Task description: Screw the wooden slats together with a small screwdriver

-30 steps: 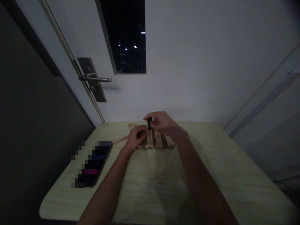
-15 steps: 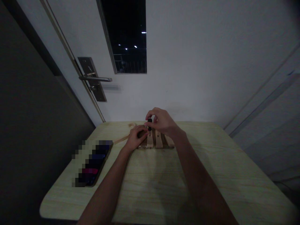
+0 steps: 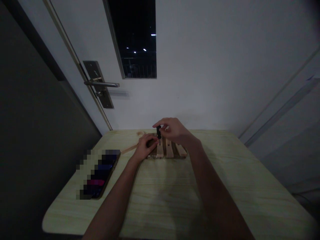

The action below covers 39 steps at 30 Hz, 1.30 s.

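Observation:
A small screwdriver (image 3: pixel 158 132) with a black handle stands nearly upright on a pale wooden strip (image 3: pixel 160 151). The thumb and fingers of my right hand (image 3: pixel 173 129) are closed on its handle from the right. Curled over the left part of a brown base (image 3: pixel 151 156), my left hand (image 3: pixel 145 145) brings thumb and forefinger together by the screwdriver's lower end; what they pinch is too small to make out. Two more pale strips, a middle one (image 3: pixel 169 151) with a dark hole and a right one (image 3: pixel 181 151), lie across the base, partly under my right hand.
A thin wooden stick (image 3: pixel 129 148) and a small curved wooden piece (image 3: pixel 140 133) lie left of the base. A phone (image 3: pixel 105 175), partly pixelated, rests on the table (image 3: pixel 160 196) at left. Behind the table stands a white door with a metal handle (image 3: pixel 105 84).
My right hand has shifted slightly, its forefinger reaching over the top of the handle. The screwdriver's top now leans a little left. My left hand stays in place.

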Motion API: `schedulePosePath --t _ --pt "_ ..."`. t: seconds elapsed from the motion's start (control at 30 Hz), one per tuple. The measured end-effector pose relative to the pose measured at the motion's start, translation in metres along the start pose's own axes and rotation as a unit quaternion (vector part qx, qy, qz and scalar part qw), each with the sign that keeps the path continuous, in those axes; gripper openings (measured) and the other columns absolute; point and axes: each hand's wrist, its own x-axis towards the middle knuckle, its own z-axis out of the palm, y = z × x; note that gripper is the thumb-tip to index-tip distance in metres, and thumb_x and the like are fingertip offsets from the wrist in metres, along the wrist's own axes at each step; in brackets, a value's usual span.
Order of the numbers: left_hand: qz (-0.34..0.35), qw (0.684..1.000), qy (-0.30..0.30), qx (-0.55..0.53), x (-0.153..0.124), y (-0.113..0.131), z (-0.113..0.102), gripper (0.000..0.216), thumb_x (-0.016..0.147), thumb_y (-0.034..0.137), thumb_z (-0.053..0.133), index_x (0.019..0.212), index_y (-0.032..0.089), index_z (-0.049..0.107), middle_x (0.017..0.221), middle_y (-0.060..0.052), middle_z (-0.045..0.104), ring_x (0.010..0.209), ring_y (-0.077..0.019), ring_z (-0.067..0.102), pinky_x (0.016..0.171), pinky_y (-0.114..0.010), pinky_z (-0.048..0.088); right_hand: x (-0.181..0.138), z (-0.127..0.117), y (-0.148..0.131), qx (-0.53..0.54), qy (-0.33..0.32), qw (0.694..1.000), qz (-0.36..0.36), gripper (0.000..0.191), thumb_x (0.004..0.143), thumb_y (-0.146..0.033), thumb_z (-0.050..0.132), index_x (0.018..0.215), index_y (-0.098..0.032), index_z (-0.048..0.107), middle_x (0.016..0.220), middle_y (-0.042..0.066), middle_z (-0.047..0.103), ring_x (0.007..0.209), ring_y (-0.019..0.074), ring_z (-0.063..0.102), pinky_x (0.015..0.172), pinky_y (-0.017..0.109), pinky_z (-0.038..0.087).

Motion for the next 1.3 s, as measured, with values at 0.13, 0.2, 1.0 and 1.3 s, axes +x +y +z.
schedulePosePath --t 0.13,0.2,1.0,1.3 --pt "-0.007 1.000 0.002 -0.008 -0.0002 -0.0004 0.0004 0.013 0.080 0.028 0.061 0.088 0.019 0.064 0.093 -0.006 0.068 0.090 -0.0214 0.059 0.083 -0.038 0.045 0.0013 0.0006 0.0027 -0.020 0.017 1.000 0.008 0.021 0.073 -0.017 0.061 0.094 -0.017 0.066 0.075 0.001 0.062 0.061 0.0094 0.051 0.060 0.023 0.040" --pt "-0.012 1.000 0.003 -0.009 -0.0004 -0.0006 0.0007 0.013 0.079 0.028 0.061 0.088 0.019 0.064 0.094 -0.006 0.068 0.090 -0.0219 0.059 0.084 -0.039 0.045 0.0027 0.0013 0.0047 -0.042 0.020 0.999 -0.001 0.014 0.073 -0.021 0.064 0.087 -0.018 0.064 0.069 -0.001 0.058 0.061 0.0095 0.050 0.060 0.023 0.038" --pt "-0.002 1.000 0.002 -0.007 0.0007 0.0017 -0.0002 0.013 0.080 0.029 0.061 0.088 0.019 0.066 0.092 -0.006 0.067 0.090 -0.0216 0.059 0.083 -0.038 0.045 0.0033 0.0058 0.0018 -0.031 -0.009 0.999 -0.003 0.030 0.068 -0.003 0.050 0.090 -0.015 0.067 0.087 0.005 0.066 0.072 0.0110 0.055 0.066 0.024 0.041" --pt "0.001 1.000 0.012 -0.007 0.0002 0.0000 0.0010 0.013 0.080 0.029 0.062 0.087 0.019 0.065 0.093 -0.006 0.068 0.090 -0.0220 0.059 0.083 -0.038 0.044 0.0028 0.0036 0.0042 -0.015 -0.005 1.000 0.026 0.034 0.073 -0.018 0.062 0.107 -0.017 0.063 0.070 -0.001 0.058 0.060 0.0091 0.050 0.059 0.022 0.038"
